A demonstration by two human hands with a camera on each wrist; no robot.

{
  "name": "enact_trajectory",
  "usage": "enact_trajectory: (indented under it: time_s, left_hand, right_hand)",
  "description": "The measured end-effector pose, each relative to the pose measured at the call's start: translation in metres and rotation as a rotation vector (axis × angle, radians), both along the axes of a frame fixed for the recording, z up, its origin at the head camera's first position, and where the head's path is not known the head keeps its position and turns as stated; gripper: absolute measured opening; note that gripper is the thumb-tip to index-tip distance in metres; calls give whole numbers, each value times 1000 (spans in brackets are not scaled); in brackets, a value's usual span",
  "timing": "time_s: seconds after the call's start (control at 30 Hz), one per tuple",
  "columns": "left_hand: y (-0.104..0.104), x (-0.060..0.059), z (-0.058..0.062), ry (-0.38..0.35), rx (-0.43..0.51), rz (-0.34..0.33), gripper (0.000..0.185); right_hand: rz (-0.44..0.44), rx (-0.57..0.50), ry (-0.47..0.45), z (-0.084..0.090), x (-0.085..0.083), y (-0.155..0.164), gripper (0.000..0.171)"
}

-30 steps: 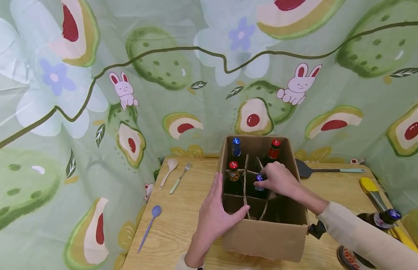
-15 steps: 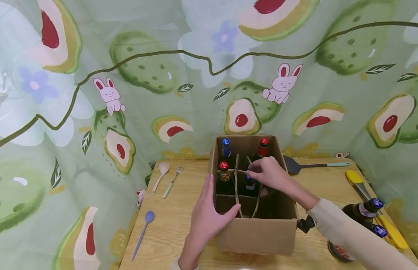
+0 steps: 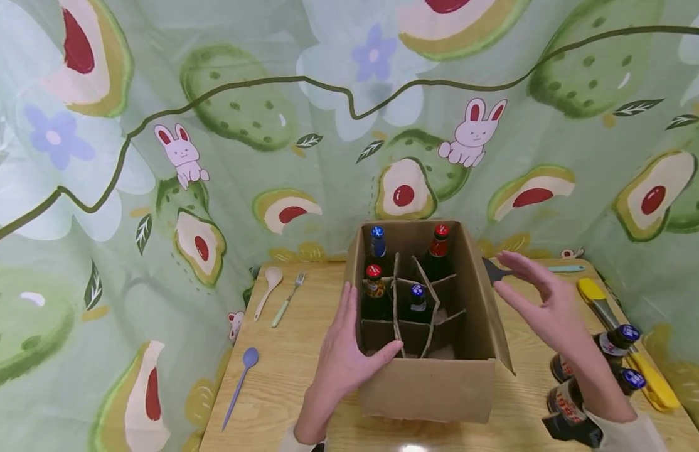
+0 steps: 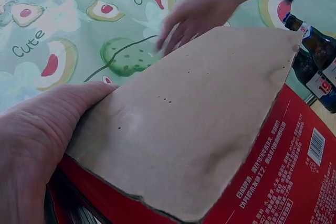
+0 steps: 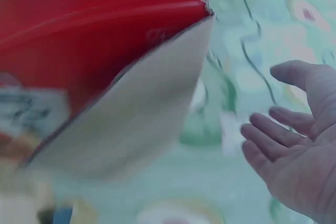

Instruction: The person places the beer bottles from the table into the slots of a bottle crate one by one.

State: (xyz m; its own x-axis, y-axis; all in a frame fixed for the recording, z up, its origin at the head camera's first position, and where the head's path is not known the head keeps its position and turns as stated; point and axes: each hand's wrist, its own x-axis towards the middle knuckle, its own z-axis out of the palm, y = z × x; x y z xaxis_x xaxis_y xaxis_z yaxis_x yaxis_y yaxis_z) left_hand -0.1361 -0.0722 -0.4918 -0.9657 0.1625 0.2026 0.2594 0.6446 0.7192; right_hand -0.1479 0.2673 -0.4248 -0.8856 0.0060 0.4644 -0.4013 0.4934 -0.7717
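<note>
A: Entry. Cardboard box (image 3: 428, 383) sits on the counter (image 3: 282, 389), divider grid inside. Left hand (image 3: 349, 358) grasps the box's near-left wall, thumb hooked over the rim into the front cell.

B: Right hand?

A: Half a second ago it was down in the box pinching the blue-capped bottle (image 3: 417, 301). Now the right hand (image 3: 544, 307) is out, hovering just beside the box's right wall, fingers (image 5: 273, 142) released and spread, holding nothing.

B: So that bottle is placed.

A: My reading, yes. It stands upright in the middle cell of the centre row. Count inside: four bottles, namely a blue cap (image 3: 377, 233) and a red cap (image 3: 441, 232) in the back row, a red cap (image 3: 373, 272) in the left centre cell, and the one just let go.

B: What is left?

A: Two spare bottles (image 3: 609, 351) lie on the counter at right, near the yellow tongs (image 3: 626, 339). Front cells look open, though their floors are partly hidden. I judge the next bottle comes from that pair.

B: Elsewhere?

A: Spatula (image 3: 530, 271) behind the right hand; spoons and fork (image 3: 290, 296) at left.
</note>
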Motion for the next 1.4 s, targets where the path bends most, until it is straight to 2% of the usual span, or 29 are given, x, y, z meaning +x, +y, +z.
enact_trajectory:
  time_s: [0.13, 0.2, 0.3, 0.4, 0.53, 0.7, 0.77, 0.93, 1.03, 1.13, 1.23, 1.3, 1.4]
  left_hand:
    - [0, -1, 0, -13, 2, -11, 124]
    - [-1, -3, 2, -7, 4, -14, 123]
    - [-4, -5, 4, 3, 14, -8, 122]
    - [-8, -5, 4, -2, 21, 11, 120]
    - [-11, -3, 3, -6, 31, 35, 119]
    - [-10, -1, 2, -2, 41, 33, 119]
    - [-9, 0, 2, -6, 43, 22, 119]
    - [-6, 2, 2, -5, 54, 10, 118]
    - [-5, 2, 1, -8, 59, 14, 118]
    - [-4, 1, 0, -15, 64, 12, 118]
    - [-3, 1, -1, -17, 62, 6, 118]
    - [-2, 1, -1, -17, 57, 0, 118]
    - [-1, 1, -1, -19, 49, -8, 118]
  right_hand:
    - [-334, -49, 37, -18, 46, 30, 53]
    - [-513, -63, 21, -28, 65, 44, 51]
    - [-721, -91, -73, -48, 84, 64, 49]
    - [-839, -113, -223, -69, 96, 76, 52]
    - [-858, -155, -316, -96, 100, 85, 53]
    - [-817, -154, -372, -120, 100, 88, 38]
    - [-813, -146, -351, -128, 101, 86, 36]
    - [-815, -197, -215, -139, 104, 81, 22]
    - [-818, -162, -199, -148, 103, 80, 17]
    - [-826, -142, -147, -160, 99, 77, 20]
    - [-830, -179, -54, -170, 92, 72, 23]
    - [-832, -212, 6, -174, 90, 70, 25]
    - [-855, -231, 43, -172, 91, 69, 24]
